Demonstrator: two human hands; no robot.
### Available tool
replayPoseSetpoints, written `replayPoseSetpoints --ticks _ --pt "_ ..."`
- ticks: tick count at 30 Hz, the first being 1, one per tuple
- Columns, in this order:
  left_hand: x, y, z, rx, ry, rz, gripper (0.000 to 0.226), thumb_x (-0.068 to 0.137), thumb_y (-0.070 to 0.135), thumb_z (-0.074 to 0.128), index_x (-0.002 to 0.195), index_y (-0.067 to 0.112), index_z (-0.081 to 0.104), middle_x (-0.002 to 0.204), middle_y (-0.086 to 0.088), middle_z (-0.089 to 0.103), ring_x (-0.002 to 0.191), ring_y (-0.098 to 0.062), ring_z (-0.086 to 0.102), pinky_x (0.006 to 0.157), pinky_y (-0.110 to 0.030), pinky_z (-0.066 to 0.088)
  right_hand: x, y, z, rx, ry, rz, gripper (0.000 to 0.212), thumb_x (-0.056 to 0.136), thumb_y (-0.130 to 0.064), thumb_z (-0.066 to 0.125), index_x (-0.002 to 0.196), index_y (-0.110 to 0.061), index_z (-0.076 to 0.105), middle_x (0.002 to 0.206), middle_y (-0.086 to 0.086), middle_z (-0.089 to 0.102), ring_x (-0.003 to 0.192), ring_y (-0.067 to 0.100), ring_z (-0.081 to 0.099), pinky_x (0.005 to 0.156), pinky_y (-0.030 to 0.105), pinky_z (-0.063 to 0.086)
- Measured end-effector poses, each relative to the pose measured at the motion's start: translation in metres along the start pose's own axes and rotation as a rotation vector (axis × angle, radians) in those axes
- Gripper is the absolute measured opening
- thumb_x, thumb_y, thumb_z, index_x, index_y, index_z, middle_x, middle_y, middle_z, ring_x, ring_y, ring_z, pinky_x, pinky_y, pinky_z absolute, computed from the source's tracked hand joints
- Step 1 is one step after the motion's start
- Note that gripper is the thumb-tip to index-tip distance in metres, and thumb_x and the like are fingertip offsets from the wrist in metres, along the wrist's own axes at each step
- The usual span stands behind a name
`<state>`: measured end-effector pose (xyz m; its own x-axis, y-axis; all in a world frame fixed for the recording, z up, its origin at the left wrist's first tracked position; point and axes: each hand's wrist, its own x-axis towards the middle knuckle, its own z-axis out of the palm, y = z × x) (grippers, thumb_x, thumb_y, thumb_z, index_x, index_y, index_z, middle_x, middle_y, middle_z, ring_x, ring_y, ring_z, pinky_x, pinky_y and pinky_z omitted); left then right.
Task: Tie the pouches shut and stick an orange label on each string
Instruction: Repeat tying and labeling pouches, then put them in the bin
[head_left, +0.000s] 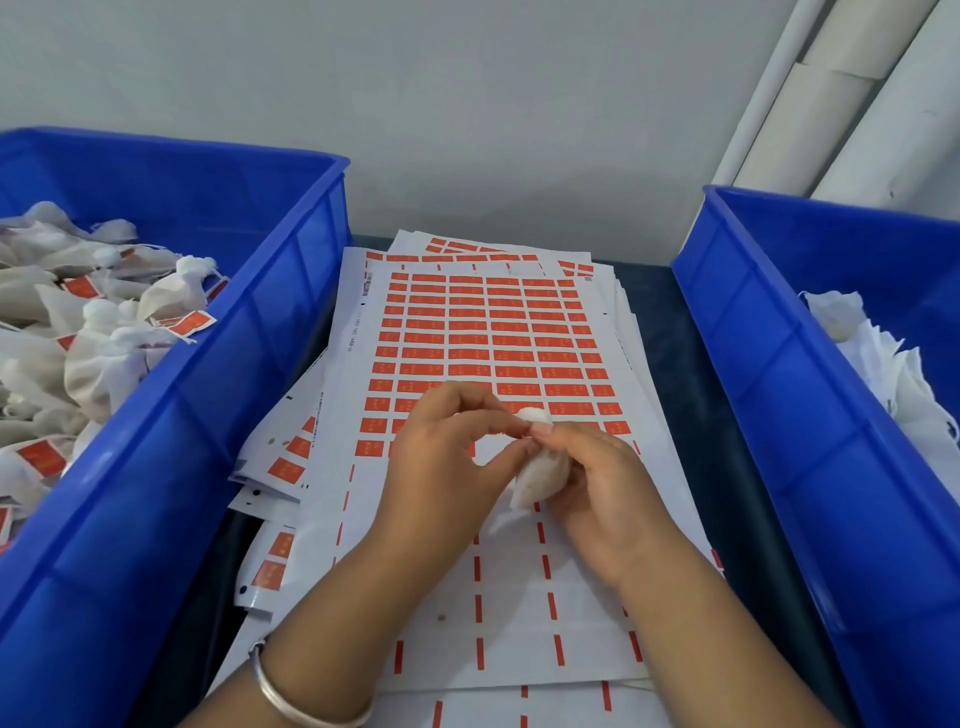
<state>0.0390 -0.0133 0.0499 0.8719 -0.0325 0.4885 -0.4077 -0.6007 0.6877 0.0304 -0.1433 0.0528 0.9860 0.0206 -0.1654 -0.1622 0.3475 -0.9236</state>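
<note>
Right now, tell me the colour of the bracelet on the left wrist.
Silver, a plain metal band. The bracelet shows best in the head view, bottom left.

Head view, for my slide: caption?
Both hands hold a white pouch above orange label sheets, between blue bins.

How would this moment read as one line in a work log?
step: tying pouch | left hand: pinches neck | right hand: holds pouch | label: not yet on
</note>
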Motion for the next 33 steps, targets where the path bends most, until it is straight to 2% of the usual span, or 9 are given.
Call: replayPoseSetpoints --ticks 8,10,12,14,17,20,25,27,33 --pt "-0.001 -0.002 0.003 0.088 -0.007 -0.073 0.02 0.077 0.027 0.072 0.094 0.017 0.075 0.084 0.02 0.05 0.084 -0.003 0.049 0.072 -0.006 0.034 0.003 0.006 0.002 -0.141 0.068 0.009 0.018 0.087 -0.019 0.065 0.076 -0.023 0.078 0.094 0.0 0.075 0.101 0.022 0.067 0.093 0.037 0.052" --pt "-0.001 -0.003 0.003 0.118 -0.029 -0.102 0.02 0.079 0.029 0.071 0.095 0.018 0.075 0.086 0.019 0.05 0.086 -0.004 0.049 0.073 -0.007 0.034 0.001 0.007 0.003 -0.259 0.102 -0.041 0.022 0.087 -0.023 0.066 0.07 -0.032 0.077 0.088 -0.012 0.074 0.095 0.013 0.067 0.085 0.029 0.054" --pt "-0.002 -0.004 0.003 0.156 -0.048 -0.124 0.019 0.079 0.031 0.071 0.094 0.02 0.075 0.087 0.019 0.05 0.086 -0.005 0.049 0.075 -0.012 0.037 -0.001 0.007 0.004 -0.408 0.127 -0.121 0.03 0.087 -0.026 0.067 0.061 -0.04 0.072 0.076 -0.027 0.07 0.083 -0.003 0.065 0.067 0.01 0.05" --pt "-0.003 -0.005 0.003 0.173 -0.072 -0.145 0.016 0.079 0.034 0.071 0.091 0.023 0.074 0.089 0.018 0.054 0.088 -0.005 0.049 0.081 -0.018 0.04 -0.002 0.007 0.003 -0.495 0.128 -0.169 0.03 0.086 -0.028 0.067 0.057 -0.037 0.07 0.07 -0.032 0.066 0.077 -0.016 0.06 0.053 0.0 0.042" --pt "-0.001 -0.006 0.003 0.188 -0.139 -0.184 0.008 0.081 0.039 0.067 0.082 0.034 0.061 0.093 0.02 0.051 0.091 -0.002 0.046 0.085 -0.016 0.037 -0.001 0.009 0.002 -0.534 0.113 -0.177 0.024 0.086 -0.028 0.067 0.063 -0.034 0.069 0.07 -0.033 0.066 0.077 -0.021 0.057 0.052 -0.005 0.037" --pt "0.003 -0.009 0.0 0.18 -0.163 -0.214 0.013 0.084 0.037 0.064 0.081 0.037 0.051 0.084 0.026 0.043 0.076 0.001 0.047 0.068 -0.004 0.028 0.001 0.009 0.0 -0.516 0.123 -0.169 0.024 0.085 -0.03 0.069 0.062 -0.038 0.069 0.072 -0.041 0.062 0.078 -0.026 0.054 0.051 -0.004 0.037" --pt "0.009 -0.013 -0.002 0.145 -0.184 -0.245 0.01 0.088 0.034 0.06 0.085 0.038 0.051 0.071 0.028 0.045 0.066 0.004 0.049 0.056 -0.005 0.028 0.004 0.011 -0.006 -0.526 0.131 -0.15 0.009 0.085 -0.032 0.068 0.077 -0.034 0.068 0.078 -0.042 0.061 0.081 -0.025 0.053 0.046 -0.001 0.038" --pt "0.01 -0.014 -0.003 0.138 -0.165 -0.251 0.01 0.089 0.031 0.059 0.087 0.038 0.051 0.073 0.026 0.047 0.065 0.003 0.05 0.057 -0.005 0.029 0.005 0.012 -0.005 -0.539 0.137 -0.149 0.006 0.085 -0.027 0.07 0.081 -0.031 0.067 0.081 -0.031 0.065 0.082 -0.011 0.06 0.047 -0.002 0.038" --pt "0.016 -0.022 -0.01 0.086 -0.038 -0.375 0.008 0.088 0.029 0.06 0.094 0.034 0.059 0.075 0.023 0.05 0.067 -0.001 0.052 0.063 -0.015 0.039 0.005 0.009 -0.004 -0.478 0.016 -0.102 0.028 0.081 -0.018 0.075 0.095 -0.038 0.06 0.094 -0.03 0.064 0.09 -0.002 0.061 0.055 0.005 0.047"
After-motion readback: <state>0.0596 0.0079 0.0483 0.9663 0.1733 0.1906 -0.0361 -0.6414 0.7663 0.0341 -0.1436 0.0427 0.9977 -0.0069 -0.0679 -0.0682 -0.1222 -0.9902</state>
